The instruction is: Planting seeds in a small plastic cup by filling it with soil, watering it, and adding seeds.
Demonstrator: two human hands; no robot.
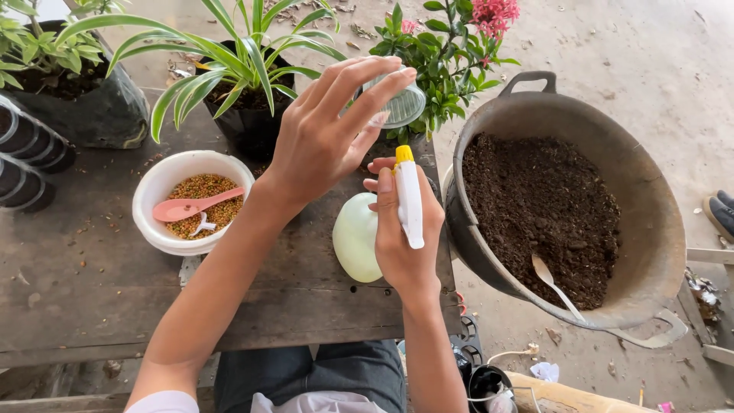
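A weathered tabletop (92,291) of rough, matt, dark wooden planks carries everything. On it, left of the hands, sits a glossy white plastic bowl (157,187) filled with grainy orange and green pellets and a smooth pink plastic spoon (191,206). The right hand (405,245) grips a pale green, smooth plastic spray bottle (356,237) with a white and yellow glossy plastic nozzle (409,199). The left hand's fingers (367,84) hold a small clear ribbed plastic cup (401,107). Right of the tabletop, a dull, scuffed grey basin (657,229) holds crumbly dark soil (535,206) and a white plastic spoon (554,287).
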